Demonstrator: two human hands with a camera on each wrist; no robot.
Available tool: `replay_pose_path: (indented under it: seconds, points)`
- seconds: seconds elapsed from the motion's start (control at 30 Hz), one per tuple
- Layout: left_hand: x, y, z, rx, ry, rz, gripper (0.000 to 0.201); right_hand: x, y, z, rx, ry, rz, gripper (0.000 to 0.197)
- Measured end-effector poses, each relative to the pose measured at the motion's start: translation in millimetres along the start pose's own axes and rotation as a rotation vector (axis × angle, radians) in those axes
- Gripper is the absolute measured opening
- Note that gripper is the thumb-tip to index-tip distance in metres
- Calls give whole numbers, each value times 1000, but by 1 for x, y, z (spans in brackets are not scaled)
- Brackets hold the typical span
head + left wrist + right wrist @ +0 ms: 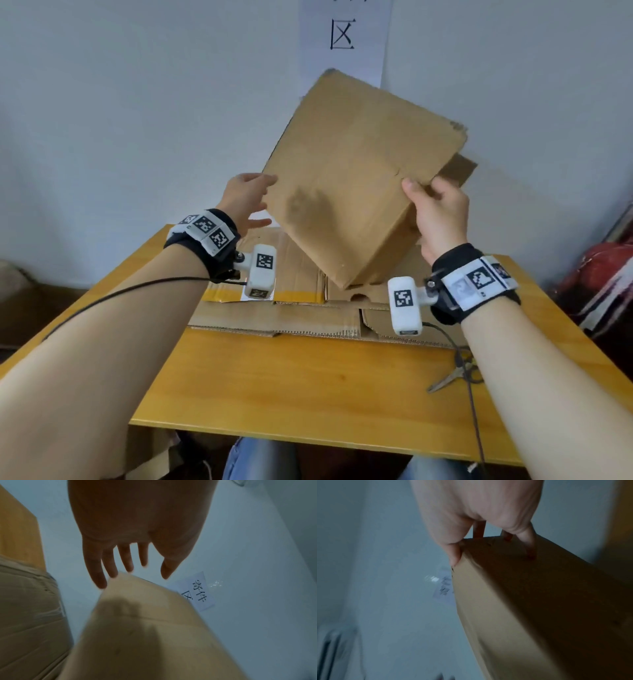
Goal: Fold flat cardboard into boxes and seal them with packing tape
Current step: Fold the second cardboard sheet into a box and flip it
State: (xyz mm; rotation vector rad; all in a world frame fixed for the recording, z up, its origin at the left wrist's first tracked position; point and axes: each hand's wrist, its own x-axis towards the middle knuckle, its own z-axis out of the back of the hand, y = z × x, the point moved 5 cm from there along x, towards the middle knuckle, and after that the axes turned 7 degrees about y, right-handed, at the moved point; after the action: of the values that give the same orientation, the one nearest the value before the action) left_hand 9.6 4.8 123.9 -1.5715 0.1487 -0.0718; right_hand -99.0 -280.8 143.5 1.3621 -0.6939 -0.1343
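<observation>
A brown cardboard box (356,171) is held tilted in the air above the table, one broad face toward me. My right hand (435,209) grips its right edge, thumb on the front face and fingers behind; the right wrist view shows the thumb and fingers pinching the box (530,601) at its corner. My left hand (246,198) is at the box's left edge with fingers spread and straight. In the left wrist view those fingertips (101,582) reach just past the edge of the box (145,628); whether they touch it I cannot tell.
Several flattened cardboard sheets (281,308) lie stacked at the back of the yellow wooden table (308,383). Scissors (452,375) lie near the right edge beside a cable. A paper sign (342,37) hangs on the white wall. Red bags (603,270) are at the right.
</observation>
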Motion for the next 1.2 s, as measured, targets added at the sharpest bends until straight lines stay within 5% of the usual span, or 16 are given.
replay_pose_path:
  seconds: [0.13,0.37,0.53,0.6,0.7,0.8,0.9,1.2]
  points:
    - [-25,-8,-36,32,286,-26,57,-19,22,-34,-585,252,155,11]
    - [-46,-23,-47,-57,272,75,87,-58,9,-75,-1093,637,345,30]
    - [-53,-26,-53,152,213,83,28,-66,-2,-89,-1059,906,333,28]
    - [-56,-29,-51,74,227,60,17,-60,4,-83,-839,906,249,34]
    - [-54,-27,-41,46,179,48,36,-45,15,-70,-673,758,178,31]
    - [-52,-24,-32,99,103,37,38,-30,5,-67,-874,735,51,26]
    - [-53,-20,-27,156,42,73,21,-26,-15,-72,-1122,857,-157,57]
    - [-46,-10,-14,195,-22,131,8,-12,-17,-84,-1233,943,-145,72]
